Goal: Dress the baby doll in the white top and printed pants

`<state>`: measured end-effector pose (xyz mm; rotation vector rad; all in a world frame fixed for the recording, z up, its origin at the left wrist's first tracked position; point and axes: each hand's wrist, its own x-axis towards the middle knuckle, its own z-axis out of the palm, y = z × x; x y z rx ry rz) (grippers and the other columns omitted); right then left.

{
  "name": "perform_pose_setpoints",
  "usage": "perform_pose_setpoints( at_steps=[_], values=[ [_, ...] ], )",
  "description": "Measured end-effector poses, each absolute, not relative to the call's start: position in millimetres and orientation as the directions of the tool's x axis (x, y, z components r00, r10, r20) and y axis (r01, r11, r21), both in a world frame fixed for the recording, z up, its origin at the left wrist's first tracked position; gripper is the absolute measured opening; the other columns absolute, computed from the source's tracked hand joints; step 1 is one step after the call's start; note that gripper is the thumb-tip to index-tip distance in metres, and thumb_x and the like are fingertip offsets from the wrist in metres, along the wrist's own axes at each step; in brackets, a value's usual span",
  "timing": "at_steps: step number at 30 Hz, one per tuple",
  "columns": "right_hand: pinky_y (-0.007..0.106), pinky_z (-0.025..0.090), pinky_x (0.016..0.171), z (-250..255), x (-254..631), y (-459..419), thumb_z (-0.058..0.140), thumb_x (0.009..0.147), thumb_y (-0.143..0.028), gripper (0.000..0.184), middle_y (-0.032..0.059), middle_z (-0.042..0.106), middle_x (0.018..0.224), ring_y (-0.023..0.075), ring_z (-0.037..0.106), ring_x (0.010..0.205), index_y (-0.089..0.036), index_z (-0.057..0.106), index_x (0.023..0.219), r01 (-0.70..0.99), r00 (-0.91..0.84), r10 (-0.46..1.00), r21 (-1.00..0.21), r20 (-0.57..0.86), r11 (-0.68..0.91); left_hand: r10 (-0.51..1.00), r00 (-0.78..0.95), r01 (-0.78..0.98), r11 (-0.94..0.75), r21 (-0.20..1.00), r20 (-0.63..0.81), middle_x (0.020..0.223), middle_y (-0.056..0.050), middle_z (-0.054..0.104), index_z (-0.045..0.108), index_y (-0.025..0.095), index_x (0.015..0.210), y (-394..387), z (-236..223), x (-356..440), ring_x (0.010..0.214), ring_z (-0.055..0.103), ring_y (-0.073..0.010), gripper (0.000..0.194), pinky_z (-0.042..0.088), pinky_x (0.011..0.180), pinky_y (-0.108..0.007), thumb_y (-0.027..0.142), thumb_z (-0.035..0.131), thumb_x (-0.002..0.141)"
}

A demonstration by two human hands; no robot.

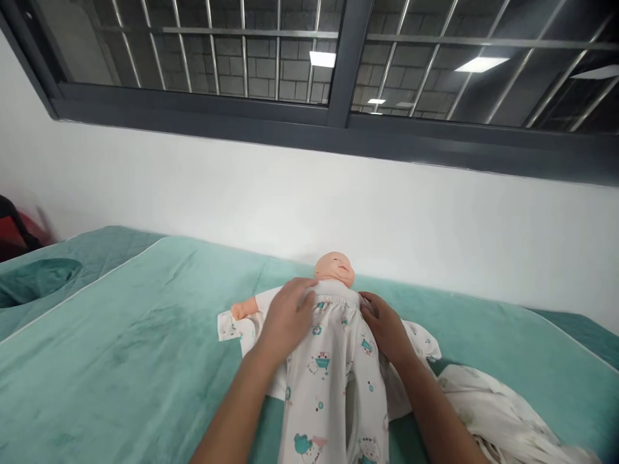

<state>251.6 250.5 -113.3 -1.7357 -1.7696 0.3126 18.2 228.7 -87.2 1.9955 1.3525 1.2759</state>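
Note:
A baby doll [334, 269] lies on its back on the green bed cover, its head towards the wall. White printed baby pants [329, 361] are spread over its front, the gathered waistband just below the neck. My left hand [290, 316] is closed at the waistband's left corner, with the fingertips partly hidden. At the right corner, my right hand [384, 328] pinches the waistband. Under the doll lies a white printed baby top [423, 340], its sleeves spread to both sides. The doll's white-sleeved arm [246, 307] rests over the left sleeve.
A crumpled white patterned cloth [498, 406] lies to the right of my right forearm. Behind the green bed cover [145, 348] rises a white wall [271, 200], with a dark-framed barred window [338, 119] above. A red and black item [14, 229] sits at the far left.

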Motion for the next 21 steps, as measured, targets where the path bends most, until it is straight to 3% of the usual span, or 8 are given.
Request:
perform_pose_setpoints(
  at_steps=[3, 6, 8, 10, 12, 15, 21],
  values=[
    [0.032, 0.042, 0.084, -122, 267, 249, 0.043, 0.081, -0.022, 0.039, 0.0038, 0.066, 0.115, 0.0232, 0.06, 0.103, -0.025, 0.06, 0.116, 0.871, 0.068, 0.971, -0.489, 0.228, 0.054, 0.849, 0.271, 0.485, -0.528, 0.697, 0.454, 0.123, -0.001, 0.062, 0.06, 0.026, 0.115, 209, -80, 51, 0.115, 0.054, -0.0155, 0.028, 0.042, 0.101, -0.03, 0.028, 0.041, 0.094],
    [0.029, 0.04, 0.072, -121, 275, 251, 0.042, 0.08, -0.02, 0.035, 0.0026, 0.07, 0.1, 0.0223, 0.063, 0.091, -0.027, 0.063, 0.107, 0.888, 0.139, 0.97, -0.459, 0.202, -0.032, 0.812, 0.397, 0.586, -0.583, 0.562, 0.429, 0.125, -0.002, 0.06, 0.057, 0.025, 0.119, 210, -70, 81, 0.117, 0.053, -0.0166, 0.031, 0.043, 0.099, -0.03, 0.029, 0.039, 0.094],
    [0.028, 0.037, 0.065, -121, 279, 252, 0.041, 0.08, -0.019, 0.033, 0.0011, 0.071, 0.094, 0.0208, 0.063, 0.085, -0.028, 0.064, 0.102, 0.87, 0.2, 0.958, -0.486, 0.206, -0.078, 0.812, 0.493, 0.715, -0.583, 0.387, 0.313, 0.121, -0.006, 0.062, 0.057, 0.022, 0.119, 226, -63, 104, 0.115, 0.054, -0.0196, 0.033, 0.044, 0.095, -0.033, 0.031, 0.039, 0.093],
    [0.027, 0.036, 0.064, -122, 284, 252, 0.041, 0.079, -0.019, 0.033, 0.0007, 0.071, 0.095, 0.0204, 0.063, 0.084, -0.028, 0.063, 0.102, 0.85, 0.229, 0.942, -0.523, 0.245, -0.071, 0.822, 0.562, 0.806, -0.569, 0.164, 0.09, 0.115, -0.011, 0.065, 0.06, 0.017, 0.112, 248, -58, 128, 0.11, 0.057, -0.0238, 0.032, 0.045, 0.092, -0.036, 0.033, 0.044, 0.089],
    [0.027, 0.038, 0.064, -125, 287, 253, 0.041, 0.079, -0.018, 0.034, 0.0006, 0.071, 0.098, 0.0211, 0.064, 0.087, -0.029, 0.063, 0.103, 0.827, 0.224, 0.937, -0.56, 0.269, -0.037, 0.818, 0.573, 0.819, -0.57, 0.068, -0.054, 0.107, -0.014, 0.068, 0.064, 0.014, 0.102, 268, -56, 149, 0.104, 0.061, -0.0269, 0.031, 0.043, 0.092, -0.039, 0.033, 0.058, 0.078],
    [0.029, 0.041, 0.066, -128, 293, 253, 0.041, 0.078, -0.017, 0.034, 0.0005, 0.071, 0.099, 0.0224, 0.064, 0.088, -0.029, 0.063, 0.101, 0.803, 0.203, 0.939, -0.597, 0.277, 0.002, 0.813, 0.568, 0.821, -0.571, 0.016, -0.129, 0.101, -0.016, 0.069, 0.064, 0.013, 0.102, 280, -54, 164, 0.1, 0.063, -0.0288, 0.04, 0.04, 0.095, -0.044, 0.035, 0.068, 0.068],
    [0.033, 0.046, 0.074, -129, 307, 255, 0.042, 0.069, -0.013, 0.034, 0.0021, 0.072, 0.095, 0.0222, 0.064, 0.084, -0.025, 0.066, 0.089, 0.705, 0.251, 0.919, -0.708, 0.304, 0.042, 0.837, 0.538, 0.836, -0.545, -0.062, -0.099, 0.102, -0.016, 0.066, 0.063, 0.015, 0.1, 264, -30, 123, 0.097, 0.062, -0.0301, 0.036, 0.044, 0.085, -0.042, 0.036, 0.065, 0.071]
  ],
)
